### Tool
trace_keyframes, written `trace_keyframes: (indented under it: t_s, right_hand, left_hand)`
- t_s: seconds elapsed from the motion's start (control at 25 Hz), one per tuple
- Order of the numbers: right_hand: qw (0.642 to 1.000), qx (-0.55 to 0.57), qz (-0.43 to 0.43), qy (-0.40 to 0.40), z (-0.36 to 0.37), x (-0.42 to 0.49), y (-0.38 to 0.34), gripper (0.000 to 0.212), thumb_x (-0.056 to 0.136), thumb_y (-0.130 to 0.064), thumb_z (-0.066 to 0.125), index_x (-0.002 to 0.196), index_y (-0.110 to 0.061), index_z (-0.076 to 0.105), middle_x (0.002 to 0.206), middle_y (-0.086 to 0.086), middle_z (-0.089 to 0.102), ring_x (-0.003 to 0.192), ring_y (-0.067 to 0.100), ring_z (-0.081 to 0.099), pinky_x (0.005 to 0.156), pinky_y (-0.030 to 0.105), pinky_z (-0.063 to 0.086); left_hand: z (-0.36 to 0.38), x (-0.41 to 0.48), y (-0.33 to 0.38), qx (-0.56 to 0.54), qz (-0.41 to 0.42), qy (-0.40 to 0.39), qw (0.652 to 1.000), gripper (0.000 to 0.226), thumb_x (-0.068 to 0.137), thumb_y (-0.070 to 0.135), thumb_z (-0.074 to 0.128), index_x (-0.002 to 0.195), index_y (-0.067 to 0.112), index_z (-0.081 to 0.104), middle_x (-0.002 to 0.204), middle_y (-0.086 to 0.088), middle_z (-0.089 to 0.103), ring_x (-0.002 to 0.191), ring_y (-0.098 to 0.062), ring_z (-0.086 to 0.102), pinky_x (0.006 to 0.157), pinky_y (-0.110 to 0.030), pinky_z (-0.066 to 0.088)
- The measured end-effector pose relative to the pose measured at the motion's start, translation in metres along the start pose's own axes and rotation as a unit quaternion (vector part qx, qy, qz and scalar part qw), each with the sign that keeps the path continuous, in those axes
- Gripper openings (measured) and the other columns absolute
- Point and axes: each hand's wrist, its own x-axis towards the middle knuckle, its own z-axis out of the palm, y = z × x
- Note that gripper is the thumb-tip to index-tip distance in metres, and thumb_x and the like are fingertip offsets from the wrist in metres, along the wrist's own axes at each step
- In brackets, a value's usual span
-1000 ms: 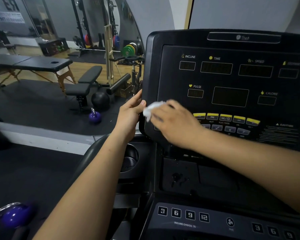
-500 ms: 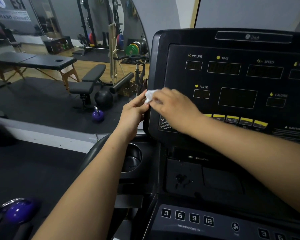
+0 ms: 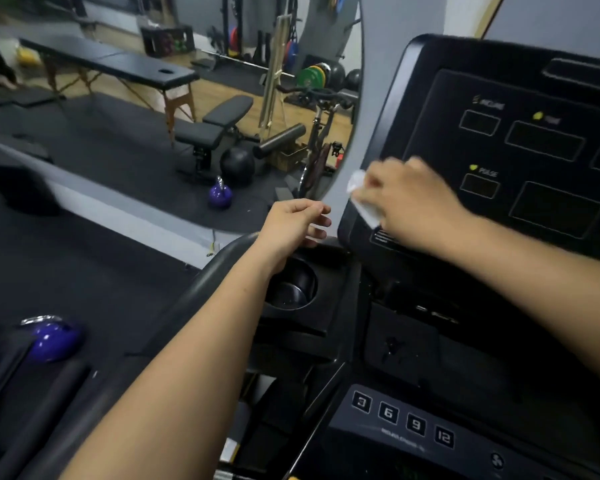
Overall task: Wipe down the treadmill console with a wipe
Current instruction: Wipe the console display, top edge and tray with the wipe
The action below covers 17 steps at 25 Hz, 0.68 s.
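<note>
The black treadmill console (image 3: 520, 98) fills the right of the view, with dark display windows and yellow icons. My right hand (image 3: 409, 202) holds a white wipe (image 3: 361, 199) against the console's lower left edge. The wipe sticks out to the left of my fingers. My left hand (image 3: 295, 223) hovers just left of the console, above the cup holder, fingers loosely curled and holding nothing. It does not touch the console.
A round cup holder (image 3: 291, 289) sits below my left hand. A lower panel with buttons 3, 6, 9, 12 (image 3: 402, 420) lies at the bottom. A mirror (image 3: 187, 116) on the left reflects benches and weights. A purple kettlebell (image 3: 49, 341) sits at the lower left.
My left hand let go of the console's left edge and dropped away. My right hand slid the wipe along the left edge. The view swung to the left.
</note>
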Motion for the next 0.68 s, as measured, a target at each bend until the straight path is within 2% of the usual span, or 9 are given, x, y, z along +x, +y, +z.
trace_keyframes:
  t_s: [0.12, 0.2, 0.28, 0.4, 0.48, 0.56, 0.64, 0.68]
  right_hand:
    - [0.998, -0.056, 0.015, 0.015, -0.006, 0.021, -0.015, 0.013, 0.084, -0.019, 0.066, 0.094, -0.019, 0.075, 0.086, 0.005, 0.054, 0.081, 0.029, 0.052, 0.065, 0.032, 0.032]
    - [0.996, -0.063, -0.055, -0.011, 0.006, 0.003, -0.041, 0.005, 0.08, -0.021, 0.071, 0.08, -0.016, 0.073, 0.079, 0.004, 0.055, 0.074, 0.027, 0.053, 0.061, 0.031, 0.028]
    - [0.989, -0.027, -0.145, -0.033, 0.023, -0.028, -0.056, 0.002, 0.075, -0.017, 0.07, 0.075, -0.015, 0.071, 0.077, 0.003, 0.055, 0.074, 0.027, 0.054, 0.061, 0.034, 0.034]
    - [0.974, -0.058, -0.207, -0.076, 0.032, -0.056, -0.048, 0.008, 0.074, -0.02, 0.065, 0.069, -0.022, 0.071, 0.078, -0.004, 0.055, 0.076, 0.02, 0.054, 0.066, 0.035, 0.039]
    - [0.973, -0.036, -0.221, -0.058, 0.026, -0.054, -0.032, 0.005, 0.074, -0.022, 0.068, 0.075, -0.024, 0.073, 0.076, -0.001, 0.054, 0.073, 0.023, 0.054, 0.066, 0.037, 0.038]
    - [0.977, -0.016, -0.21, -0.026, 0.017, -0.038, -0.008, 0.022, 0.073, -0.022, 0.071, 0.094, -0.023, 0.074, 0.079, 0.005, 0.056, 0.074, 0.028, 0.056, 0.068, 0.04, 0.041]
    - [0.995, -0.016, -0.097, 0.016, 0.005, -0.016, 0.017, 0.042, 0.075, -0.02, 0.07, 0.117, -0.017, 0.067, 0.087, 0.012, 0.057, 0.08, 0.033, 0.055, 0.072, 0.043, 0.042]
    - [0.999, -0.019, -0.027, 0.04, 0.001, -0.006, 0.021, 0.044, 0.079, -0.018, 0.069, 0.122, -0.014, 0.064, 0.09, 0.014, 0.056, 0.082, 0.034, 0.054, 0.072, 0.044, 0.041]
  left_hand:
    - [-0.003, -0.009, -0.006, -0.007, 0.005, 0.012, 1.0, 0.02, 0.097, 0.019, 0.054, 0.09, 0.014, 0.072, 0.075, 0.002, 0.071, 0.058, -0.011, 0.063, 0.053, -0.02, 0.047]
    - [-0.005, -0.013, -0.009, -0.007, 0.01, 0.011, 1.0, 0.019, 0.096, 0.017, 0.055, 0.091, 0.012, 0.072, 0.075, 0.003, 0.071, 0.057, -0.01, 0.061, 0.052, -0.02, 0.046]
    - [-0.011, -0.017, -0.01, -0.002, 0.018, 0.013, 1.0, 0.017, 0.095, 0.017, 0.057, 0.09, 0.014, 0.073, 0.077, 0.002, 0.071, 0.058, -0.009, 0.061, 0.052, -0.02, 0.047]
    - [-0.017, -0.018, -0.011, 0.001, 0.019, 0.021, 1.0, 0.013, 0.094, 0.019, 0.062, 0.087, 0.017, 0.073, 0.079, 0.0, 0.072, 0.06, -0.009, 0.062, 0.054, -0.021, 0.049]
    - [-0.013, -0.019, -0.011, 0.0, 0.013, 0.026, 1.0, 0.011, 0.094, 0.017, 0.064, 0.087, 0.016, 0.073, 0.078, 0.0, 0.071, 0.059, -0.009, 0.061, 0.054, -0.021, 0.05]
    - [-0.002, -0.019, -0.007, -0.005, 0.009, 0.017, 1.0, 0.009, 0.094, 0.015, 0.064, 0.09, 0.013, 0.071, 0.077, 0.0, 0.069, 0.058, -0.009, 0.059, 0.054, -0.02, 0.049]
    - [0.013, -0.018, -0.003, -0.017, 0.012, 0.011, 1.0, 0.007, 0.095, 0.014, 0.063, 0.093, 0.011, 0.069, 0.078, 0.001, 0.066, 0.058, -0.008, 0.058, 0.055, -0.021, 0.05]
    - [0.022, -0.018, -0.001, -0.018, 0.016, 0.013, 1.0, 0.006, 0.095, 0.014, 0.063, 0.093, 0.012, 0.068, 0.077, 0.003, 0.065, 0.057, -0.005, 0.057, 0.056, -0.021, 0.051]
